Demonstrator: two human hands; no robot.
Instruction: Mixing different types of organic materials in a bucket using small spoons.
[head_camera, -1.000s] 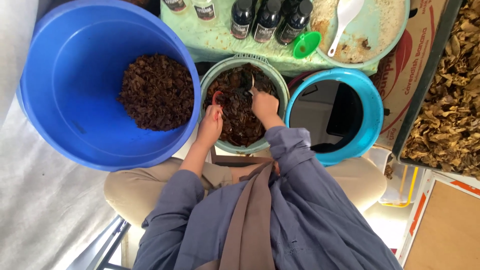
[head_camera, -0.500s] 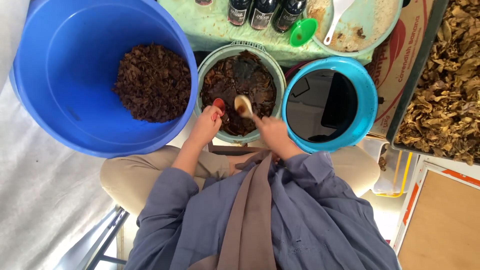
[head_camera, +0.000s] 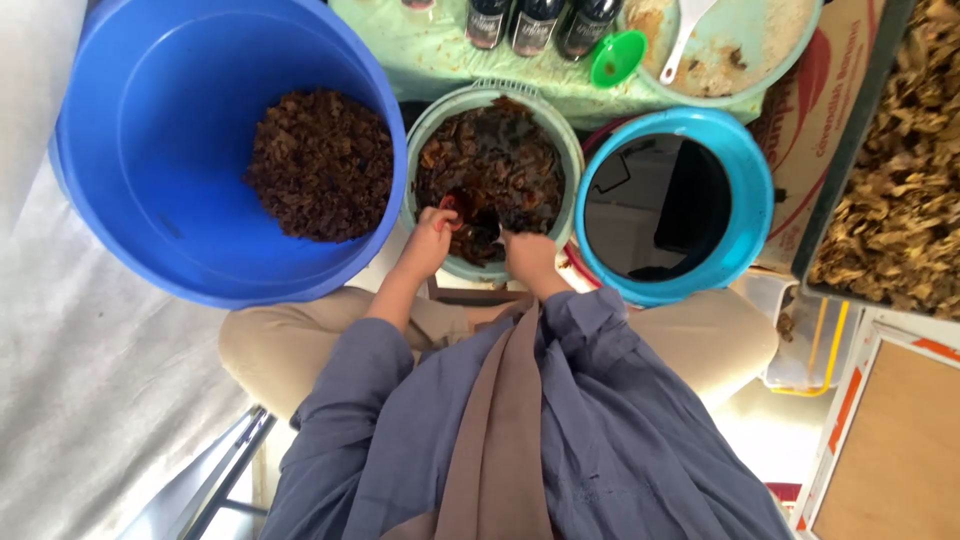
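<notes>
A green basin (head_camera: 576, 150) sits in front of my knees, filled with dark, wet brown shreds (head_camera: 495, 160). My left hand (head_camera: 428, 243) rests on its near rim and pinches a small red cup (head_camera: 452, 203) just above the shreds. Close beside it, my right hand (head_camera: 530, 260) is closed at the near rim, fingers down in the shreds. Only a pale bit of the spoon (head_camera: 501, 232) shows at its thumb; the rest is buried.
A big blue tub (head_camera: 150, 150) on the left holds a pile of drier brown shreds (head_camera: 320, 165). A light-blue bucket (head_camera: 745, 170) of dark liquid stands on the right. Dark bottles (head_camera: 530, 20), a green funnel (head_camera: 617, 58) and a pale plate (head_camera: 740, 80) lie beyond; a tray of dried leaves (head_camera: 900, 170) is far right.
My right hand has drawn back from the basin's middle to its near rim and pushed the spoon down into the shreds. The left hand stayed at the rim with the red cup.
</notes>
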